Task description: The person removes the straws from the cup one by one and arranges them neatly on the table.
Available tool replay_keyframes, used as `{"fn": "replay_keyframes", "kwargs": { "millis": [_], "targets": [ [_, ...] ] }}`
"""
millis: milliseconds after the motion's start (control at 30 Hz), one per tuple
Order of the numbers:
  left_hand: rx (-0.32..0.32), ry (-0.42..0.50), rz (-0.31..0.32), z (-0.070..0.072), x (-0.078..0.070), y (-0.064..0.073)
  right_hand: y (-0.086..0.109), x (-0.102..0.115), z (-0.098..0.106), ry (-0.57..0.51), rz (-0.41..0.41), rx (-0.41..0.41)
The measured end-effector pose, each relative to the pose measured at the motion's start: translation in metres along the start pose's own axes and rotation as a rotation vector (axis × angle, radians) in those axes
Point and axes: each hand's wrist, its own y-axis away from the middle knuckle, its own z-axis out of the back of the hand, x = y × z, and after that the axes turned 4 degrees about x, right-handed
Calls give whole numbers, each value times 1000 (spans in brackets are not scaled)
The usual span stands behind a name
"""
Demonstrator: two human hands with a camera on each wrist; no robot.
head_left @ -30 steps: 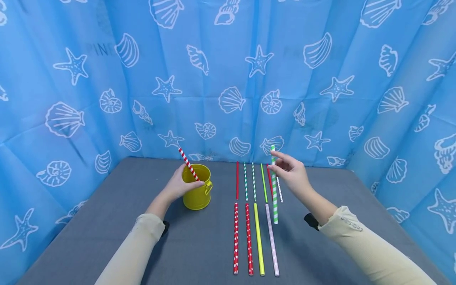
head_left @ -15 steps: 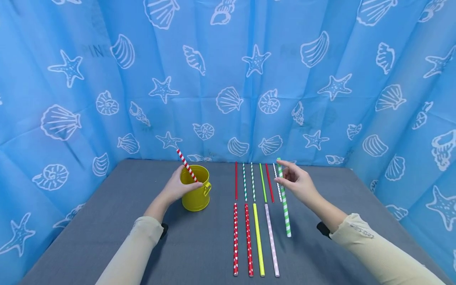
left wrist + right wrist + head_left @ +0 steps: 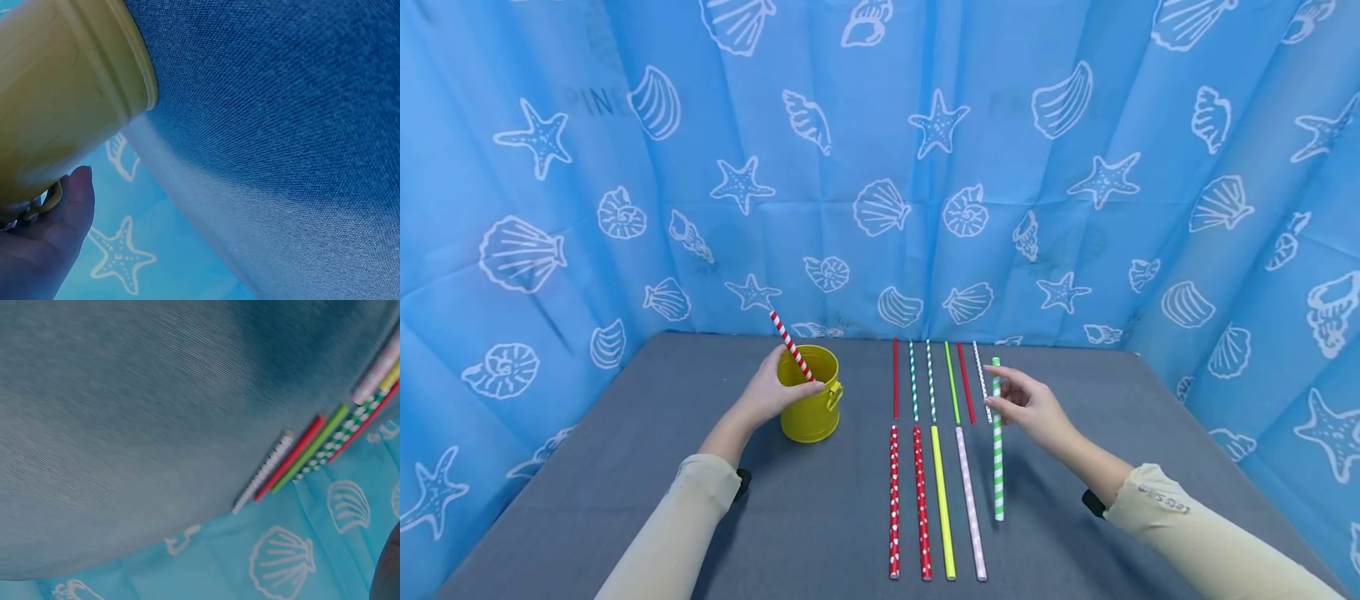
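Note:
My left hand [image 3: 769,392] holds a small yellow bucket [image 3: 811,418] near its rim, thumb across the near side. In the left wrist view a digit lies by the metal handle ear [image 3: 51,199] of the bucket [image 3: 69,81]. One red-and-white striped straw [image 3: 790,343] leans in the bucket, its upper part above the rim. My right hand [image 3: 1028,407] pinches the upper part of a green-and-white striped straw [image 3: 998,467] between thumb and fingers. This straw stands nearly upright in the head view, just right of a pale lilac dotted straw [image 3: 972,504].
Beside that lie a yellow straw [image 3: 943,504] and two red dotted straws [image 3: 894,504]. Behind them is a row of thinner straws: red [image 3: 896,379], green-striped [image 3: 913,383], plain green [image 3: 952,383] and white patterned [image 3: 981,379]. A blue shell-print curtain [image 3: 880,150] hangs behind the grey tabletop [image 3: 820,525].
My right hand has moved down and slightly right with the green-and-white straw, nearer the table and clear of most of the back row. The left hand stays on the bucket.

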Motion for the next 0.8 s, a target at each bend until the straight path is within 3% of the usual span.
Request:
{"fn": "replay_keyframes", "kwargs": {
  "millis": [267,667,800],
  "targets": [
    [0,6,-12,0,1,0,6,-20,3,-62,-43,256],
    [8,14,-16,1,0,0,5,-45,-5,-19,-52,465],
    [12,17,-15,2,1,0,5,-48,-9,5,-71,500]
  ]
}}
